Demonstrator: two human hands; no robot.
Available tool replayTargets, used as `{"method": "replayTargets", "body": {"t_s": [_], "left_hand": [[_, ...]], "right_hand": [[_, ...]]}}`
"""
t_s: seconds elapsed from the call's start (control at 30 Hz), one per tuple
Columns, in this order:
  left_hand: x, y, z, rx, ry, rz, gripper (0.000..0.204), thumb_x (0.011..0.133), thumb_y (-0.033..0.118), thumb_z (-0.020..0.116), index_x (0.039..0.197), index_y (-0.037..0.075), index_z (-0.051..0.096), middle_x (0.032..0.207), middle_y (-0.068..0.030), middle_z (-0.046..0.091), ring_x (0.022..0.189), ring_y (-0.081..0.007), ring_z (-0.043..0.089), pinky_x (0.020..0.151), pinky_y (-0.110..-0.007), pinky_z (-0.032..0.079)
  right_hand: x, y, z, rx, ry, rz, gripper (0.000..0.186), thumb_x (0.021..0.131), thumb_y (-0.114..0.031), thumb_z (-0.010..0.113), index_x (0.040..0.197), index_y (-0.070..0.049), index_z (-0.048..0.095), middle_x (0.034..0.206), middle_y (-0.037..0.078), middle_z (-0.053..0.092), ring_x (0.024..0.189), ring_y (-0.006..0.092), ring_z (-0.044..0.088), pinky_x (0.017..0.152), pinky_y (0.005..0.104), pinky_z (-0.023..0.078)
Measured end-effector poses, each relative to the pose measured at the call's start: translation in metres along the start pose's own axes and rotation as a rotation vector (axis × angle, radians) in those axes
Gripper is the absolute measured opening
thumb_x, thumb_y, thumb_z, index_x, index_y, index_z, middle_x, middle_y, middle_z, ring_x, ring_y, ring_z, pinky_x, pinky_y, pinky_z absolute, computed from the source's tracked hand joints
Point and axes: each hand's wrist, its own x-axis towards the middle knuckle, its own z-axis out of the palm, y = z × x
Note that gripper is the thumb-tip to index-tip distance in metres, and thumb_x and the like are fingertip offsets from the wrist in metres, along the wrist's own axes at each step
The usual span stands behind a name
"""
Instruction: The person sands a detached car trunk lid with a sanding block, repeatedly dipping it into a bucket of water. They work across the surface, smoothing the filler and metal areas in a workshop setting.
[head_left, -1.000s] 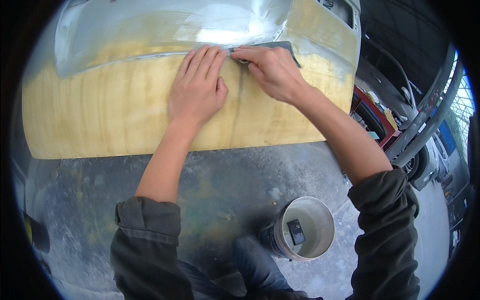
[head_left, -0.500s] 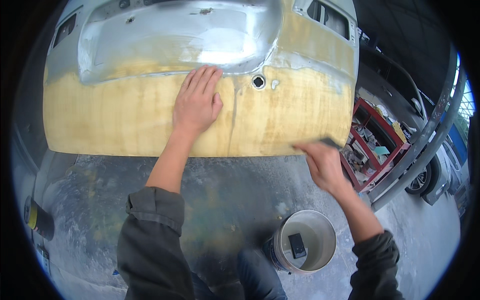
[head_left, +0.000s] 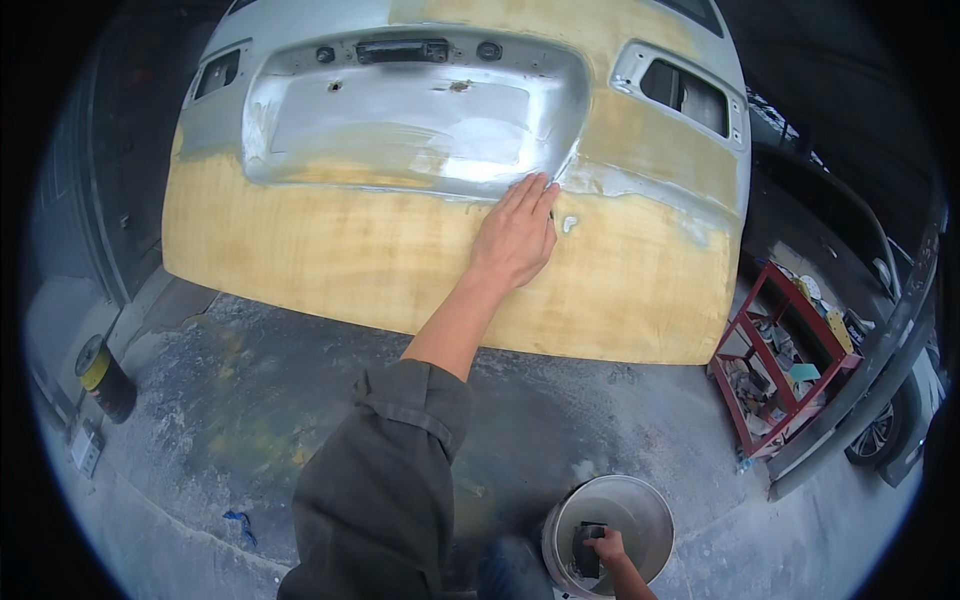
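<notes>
A large car tailgate panel (head_left: 330,260) stands in front of me, yellow filler over its lower half and bare grey metal above. My left hand (head_left: 515,235) lies flat on it with fingers together, the fingertips at the lower right corner of the grey plate recess (head_left: 410,130). A small white-rimmed hole (head_left: 568,223) sits just right of that hand. My right hand (head_left: 607,546) is low in the picture, inside a white bucket (head_left: 645,500), its fingers curled on a dark sanding pad (head_left: 586,550).
The dusty grey concrete floor (head_left: 250,400) lies below the panel. A red metal rack (head_left: 775,370) with clutter stands at the right, a car wheel (head_left: 880,440) beyond it. A black can with a yellow band (head_left: 100,375) is at the left, and a blue scrap (head_left: 238,522) lies on the floor.
My right hand left the panel and dropped into the bucket. My left hand stayed flat on the panel. The view pulled back, so more of the panel shows.
</notes>
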Motion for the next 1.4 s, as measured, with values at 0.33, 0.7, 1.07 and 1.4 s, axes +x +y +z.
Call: {"method": "replayTargets", "body": {"t_s": [0.33,0.7,1.07,1.4], "left_hand": [[-0.061,-0.126,-0.107,0.335,-0.069,-0.184,0.052,0.105,0.025,0.054,0.152,0.004,0.053,0.161,-0.0161,0.052,0.152,-0.0311,0.045,0.129,-0.043,0.034],[-0.100,-0.179,-0.141,0.368,-0.265,-0.561,0.087,0.107,0.055,0.051,0.167,-0.002,0.024,0.175,-0.0263,0.020,0.163,-0.0405,0.019,0.132,-0.046,0.025],[-0.101,-0.170,-0.133,0.395,-0.315,-0.622,0.096,0.104,0.070,0.045,0.172,0.007,0.018,0.176,-0.0272,0.014,0.159,-0.0575,0.015,0.131,-0.052,0.025],[-0.121,-0.152,-0.127,0.485,-0.367,-0.631,0.098,0.102,0.075,0.043,0.173,0.014,0.014,0.174,-0.0343,0.010,0.154,-0.0672,0.014,0.129,-0.063,0.019]], "right_hand": [[0.029,0.016,0.051,-0.397,-0.548,0.158,0.055,0.070,-0.018,0.095,0.118,0.002,0.077,0.103,0.012,0.078,0.086,0.0233,0.071,0.073,0.0381,0.058],[-0.052,-0.020,-0.006,0.499,-0.800,0.408,0.040,0.095,-0.025,0.066,0.130,-0.005,0.066,0.110,0.015,0.068,0.092,0.0289,0.066,0.081,0.0417,0.054],[-0.024,-0.042,0.032,0.103,-0.558,0.303,0.031,0.097,-0.026,0.065,0.122,-0.008,0.069,0.102,0.008,0.067,0.093,0.0256,0.065,0.076,0.0384,0.056],[-0.033,-0.065,0.022,0.495,-0.525,0.336,0.046,0.089,-0.033,0.071,0.125,-0.004,0.068,0.110,0.013,0.071,0.098,0.0316,0.069,0.073,0.0412,0.061]]}}
